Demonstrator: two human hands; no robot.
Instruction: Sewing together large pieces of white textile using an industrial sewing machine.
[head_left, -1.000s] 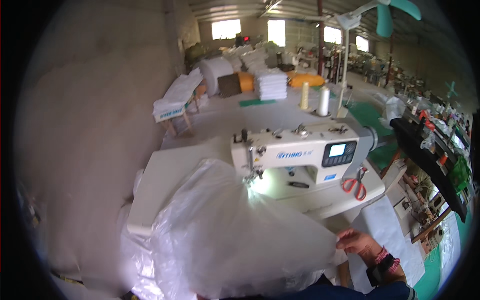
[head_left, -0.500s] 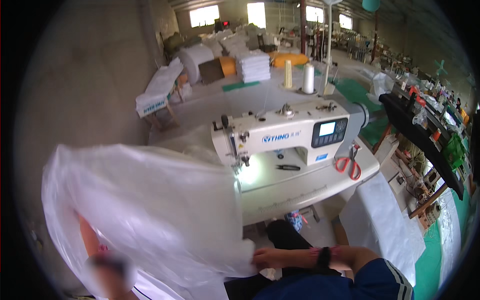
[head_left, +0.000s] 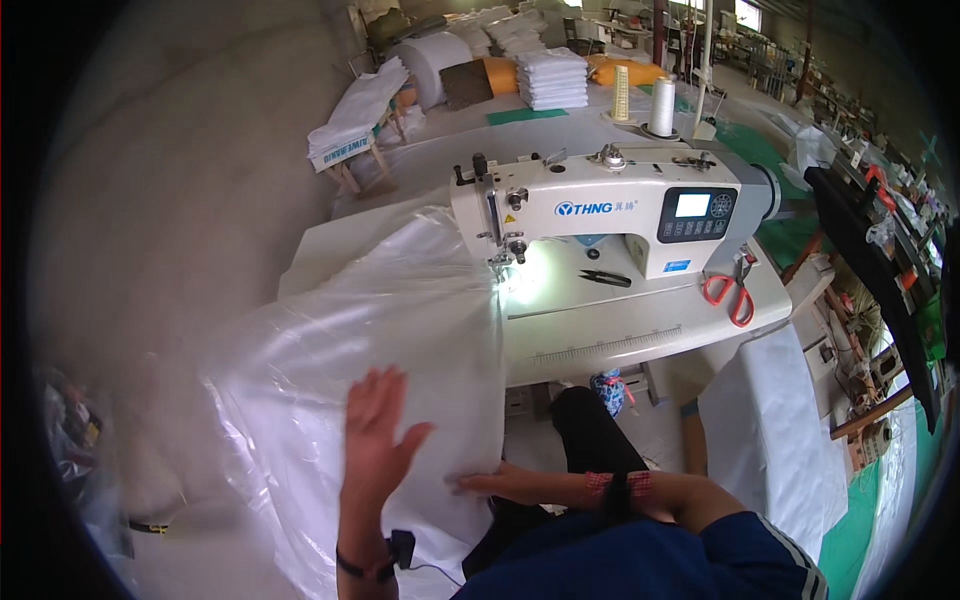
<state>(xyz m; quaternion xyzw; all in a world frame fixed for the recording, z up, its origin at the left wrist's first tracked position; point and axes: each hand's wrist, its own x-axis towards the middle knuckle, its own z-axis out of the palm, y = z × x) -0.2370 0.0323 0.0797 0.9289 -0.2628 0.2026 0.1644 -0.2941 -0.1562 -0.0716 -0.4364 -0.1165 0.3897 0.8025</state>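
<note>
A large translucent white plastic sheet [head_left: 420,340] hangs over the near left of the sewing machine [head_left: 600,205]. Its upper right corner lies at the lit needle area under the presser foot. My left hand [head_left: 378,430] is over the middle of the sheet, fingers stretched and thumb apart, holding nothing; whether the palm touches the plastic I cannot tell. Lower down, my right hand [head_left: 495,482] has its fingers closed on the sheet near its right edge; the fingertips are slightly blurred.
Black thread snips [head_left: 605,278] and red-handled scissors [head_left: 730,292] lie on the machine bed. Thread cones [head_left: 662,108] stand behind the machine. White material [head_left: 770,420] hangs at the right. A stack of folded white sheets [head_left: 553,78] is at the back.
The raised, billowing sheet has come down and lies flatter. My left hand has come out from under it to lie above it. My right hand has shifted slightly left and up.
</note>
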